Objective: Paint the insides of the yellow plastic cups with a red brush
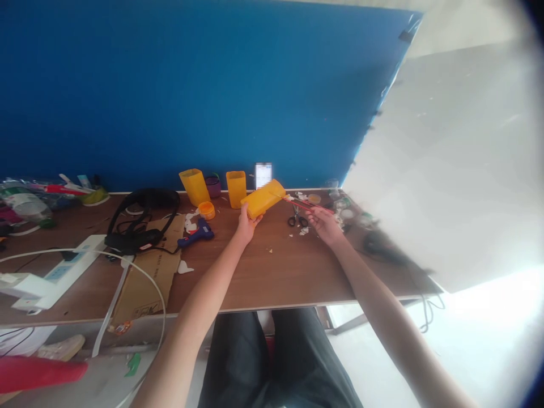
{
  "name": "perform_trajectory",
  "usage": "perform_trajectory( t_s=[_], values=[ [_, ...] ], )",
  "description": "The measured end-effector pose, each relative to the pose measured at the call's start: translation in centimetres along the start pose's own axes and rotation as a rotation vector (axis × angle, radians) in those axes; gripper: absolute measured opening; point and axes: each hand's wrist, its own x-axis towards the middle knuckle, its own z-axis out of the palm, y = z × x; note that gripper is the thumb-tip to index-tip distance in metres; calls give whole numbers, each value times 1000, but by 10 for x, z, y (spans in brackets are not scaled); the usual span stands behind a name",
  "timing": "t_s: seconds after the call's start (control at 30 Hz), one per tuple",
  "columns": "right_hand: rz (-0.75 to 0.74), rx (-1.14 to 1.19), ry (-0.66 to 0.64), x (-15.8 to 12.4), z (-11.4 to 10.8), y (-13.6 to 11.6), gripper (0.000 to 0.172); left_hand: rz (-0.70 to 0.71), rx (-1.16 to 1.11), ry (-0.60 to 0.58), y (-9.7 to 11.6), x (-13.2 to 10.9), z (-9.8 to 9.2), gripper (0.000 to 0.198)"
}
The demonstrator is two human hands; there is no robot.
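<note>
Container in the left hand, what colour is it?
The container is orangey yellow, seen in the head view.

- We have a bright yellow, box-shaped container with rounded edges [264, 199], held up on its side and tilted, its right end higher; our left hand [246, 220] grips it near the lower left end.
- We hold a thin, red, stick-like tool [302, 204] slantwise in our right hand [325, 224]; its tip overlaps the container's side, contact unclear.

Lettering on the cardboard [164, 264] cannot be read
</note>
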Motion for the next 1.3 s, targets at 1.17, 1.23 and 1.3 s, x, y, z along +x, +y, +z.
perform_trajectory(
  t_s=[1.17,1.23,1.3],
  values=[
    [-33,-15,5,-3,-3,-4,14,-64,-49,-64,4,3,-8,55],
    [-32,-18,3,-2,-3,-4,13,-68,-49,-47,4,3,-8,55],
    [-33,-21,0,-2,-3,-3,13,-71,-46,-32,4,3,-7,54]
  ],
)
